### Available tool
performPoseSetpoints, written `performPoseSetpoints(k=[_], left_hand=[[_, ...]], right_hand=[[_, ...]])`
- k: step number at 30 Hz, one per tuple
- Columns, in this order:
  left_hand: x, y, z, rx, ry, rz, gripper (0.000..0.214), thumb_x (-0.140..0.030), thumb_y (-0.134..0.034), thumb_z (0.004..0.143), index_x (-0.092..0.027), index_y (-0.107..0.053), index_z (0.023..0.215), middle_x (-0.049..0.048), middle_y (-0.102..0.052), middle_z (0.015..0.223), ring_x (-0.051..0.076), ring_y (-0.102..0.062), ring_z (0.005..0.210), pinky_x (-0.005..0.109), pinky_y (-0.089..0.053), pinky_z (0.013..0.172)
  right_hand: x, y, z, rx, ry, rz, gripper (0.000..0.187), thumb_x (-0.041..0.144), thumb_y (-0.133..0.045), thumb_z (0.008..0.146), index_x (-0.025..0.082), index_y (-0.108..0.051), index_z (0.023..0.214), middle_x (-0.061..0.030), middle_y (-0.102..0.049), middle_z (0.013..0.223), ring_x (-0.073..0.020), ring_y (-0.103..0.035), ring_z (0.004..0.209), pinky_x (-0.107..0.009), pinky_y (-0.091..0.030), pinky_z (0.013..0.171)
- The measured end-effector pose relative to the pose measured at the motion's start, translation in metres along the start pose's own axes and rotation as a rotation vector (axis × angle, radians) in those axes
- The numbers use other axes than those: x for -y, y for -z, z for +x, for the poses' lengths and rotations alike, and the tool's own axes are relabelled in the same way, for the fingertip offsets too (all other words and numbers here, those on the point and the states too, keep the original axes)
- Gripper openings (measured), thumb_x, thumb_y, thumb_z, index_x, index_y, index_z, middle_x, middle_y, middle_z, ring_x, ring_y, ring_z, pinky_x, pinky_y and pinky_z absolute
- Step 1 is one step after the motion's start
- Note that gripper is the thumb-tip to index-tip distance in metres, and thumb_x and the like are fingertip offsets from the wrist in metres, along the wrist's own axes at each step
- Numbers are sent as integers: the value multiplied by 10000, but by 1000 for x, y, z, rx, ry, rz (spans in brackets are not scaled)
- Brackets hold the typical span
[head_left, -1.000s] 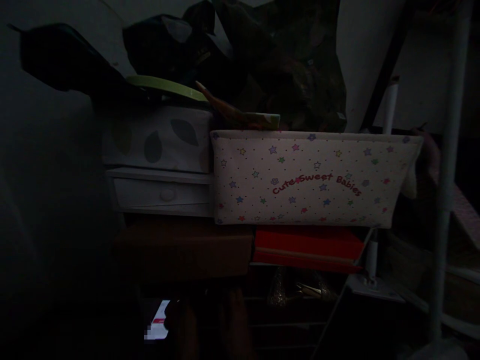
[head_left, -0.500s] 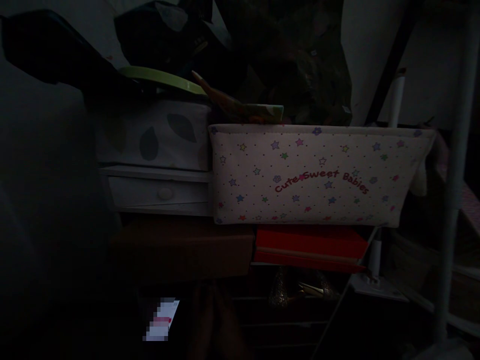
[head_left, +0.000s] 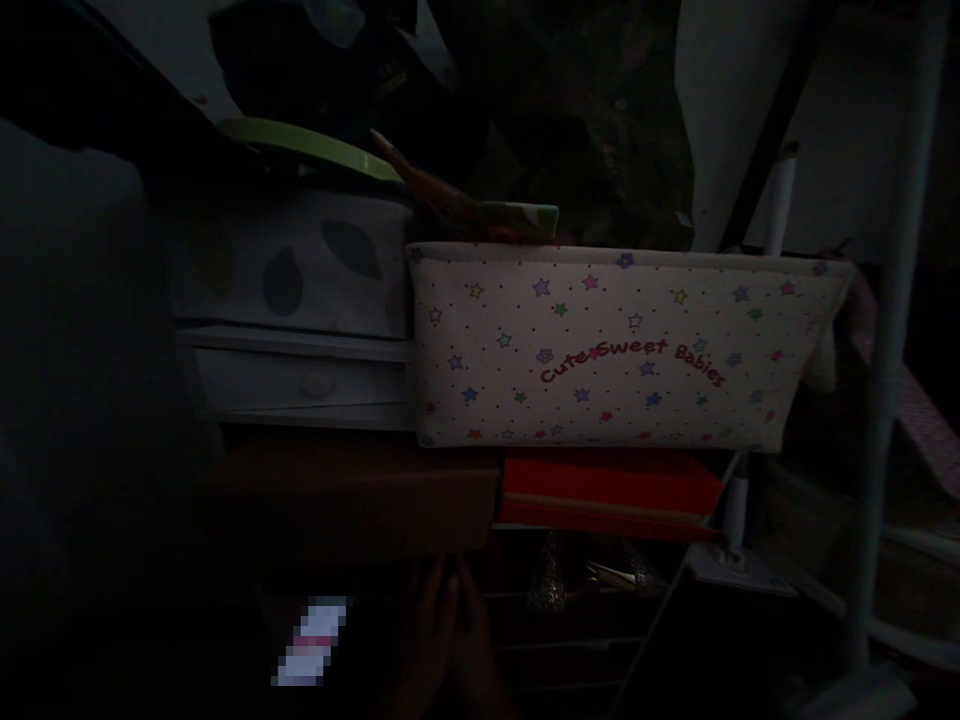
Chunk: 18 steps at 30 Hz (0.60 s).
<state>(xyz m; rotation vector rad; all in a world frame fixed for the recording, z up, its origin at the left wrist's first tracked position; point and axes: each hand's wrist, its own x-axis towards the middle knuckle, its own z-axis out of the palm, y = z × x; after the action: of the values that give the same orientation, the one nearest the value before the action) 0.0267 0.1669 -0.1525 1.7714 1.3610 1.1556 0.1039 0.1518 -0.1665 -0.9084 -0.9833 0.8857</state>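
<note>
In deep shadow at the bottom centre, my left hand (head_left: 431,625) and my right hand (head_left: 472,622) are side by side, very close or touching. Their fingers are stretched out and point away from me, and I see nothing held in either. The fingertips reach the lower front edge of a brown box (head_left: 360,505); whether they touch it I cannot tell. Right of the hands is a pair of glittery shoes (head_left: 549,580) with gold parts. A bright, blurred-out label or screen (head_left: 311,642) lies to the left.
A star-patterned fabric bin (head_left: 615,415) stands above a red box (head_left: 607,490). At left, a leaf-patterned box (head_left: 360,300) sits on a small white drawer unit (head_left: 360,380). A pale upright pole (head_left: 885,400) stands at right. Dark bags (head_left: 585,120) fill the back.
The view has shifted slightly, so the boxes and bin sit a little further left. Both hands have moved right and forward, closer to the brown box's lower edge.
</note>
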Motion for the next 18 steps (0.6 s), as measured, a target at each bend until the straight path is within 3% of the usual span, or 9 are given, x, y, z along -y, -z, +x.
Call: performPoseSetpoints(k=[6,12,18], left_hand=[[-6,-1,-4,6,136,-45,700,-504,-375,882,-130,-253,1461,152,-178,1574,278,-146,1443,497,-149,1177],[0,-9,-1,32,147,-95,676,-522,-385,877,-142,-326,1433,163,-265,1545,278,-225,1425,491,-184,1171],[-5,-5,-2,32,134,-86,648,-521,-363,887,-194,-304,1443,107,-174,1581,253,-120,1447,481,-74,1186]], right_hand=[[8,4,5,-87,-16,-31,557,477,-653,764,233,-579,1259,-98,-558,1338,-251,-526,1232,-413,-403,1051],[6,8,5,-89,-20,-35,584,496,-625,780,227,-547,1292,-94,-520,1375,-238,-494,1264,-393,-382,1067],[1,8,5,-92,-14,-33,566,467,-619,794,242,-529,1306,-77,-505,1389,-227,-465,1289,-397,-355,1084]])
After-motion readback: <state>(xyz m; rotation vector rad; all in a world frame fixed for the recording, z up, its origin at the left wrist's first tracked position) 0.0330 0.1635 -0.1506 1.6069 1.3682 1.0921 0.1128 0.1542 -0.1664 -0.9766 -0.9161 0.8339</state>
